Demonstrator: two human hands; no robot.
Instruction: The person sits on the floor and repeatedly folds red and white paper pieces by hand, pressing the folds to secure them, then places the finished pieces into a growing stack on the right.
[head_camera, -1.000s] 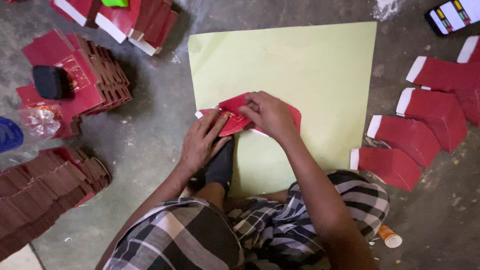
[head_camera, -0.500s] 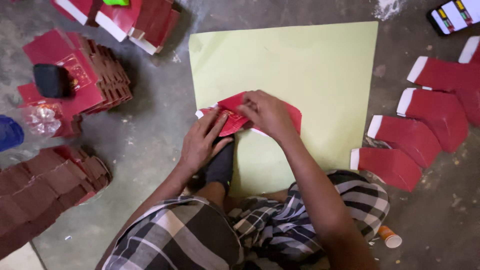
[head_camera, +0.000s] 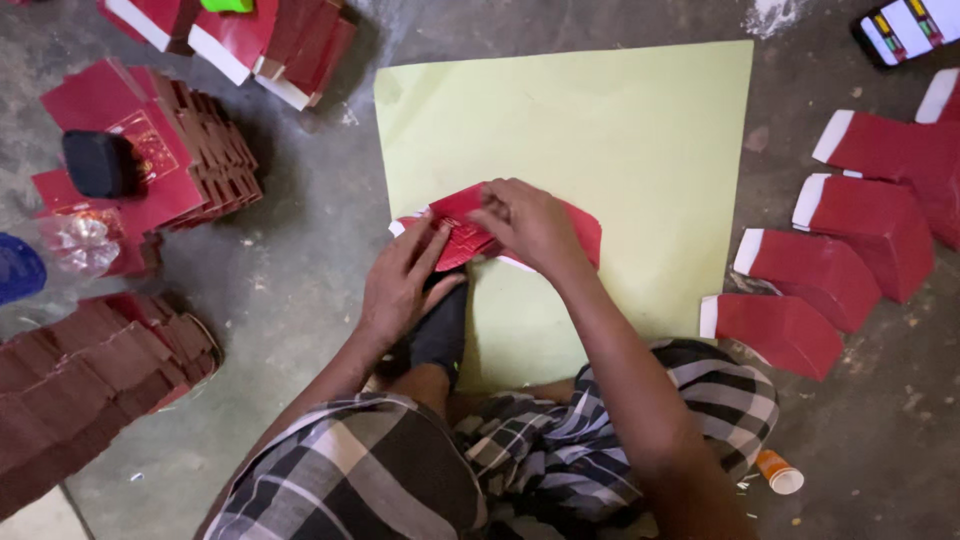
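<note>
Red, glossy, part-folded, the paper envelope (head_camera: 470, 235) lies on our pale green sheet (head_camera: 620, 150). Our left hand (head_camera: 405, 285) presses it flat, open-fingered; our right hand (head_camera: 530, 225) pinches its flap. Finished white-edged red envelopes (head_camera: 820, 270) lie rightward.

head camera looks steeply down, close over floor (head_camera: 300, 260).

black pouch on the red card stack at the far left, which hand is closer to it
Left. The left hand presses the red paper piece's left end, on the side of the black pouch, though well apart from it. The right hand lies farther right, over the piece's middle.
</note>
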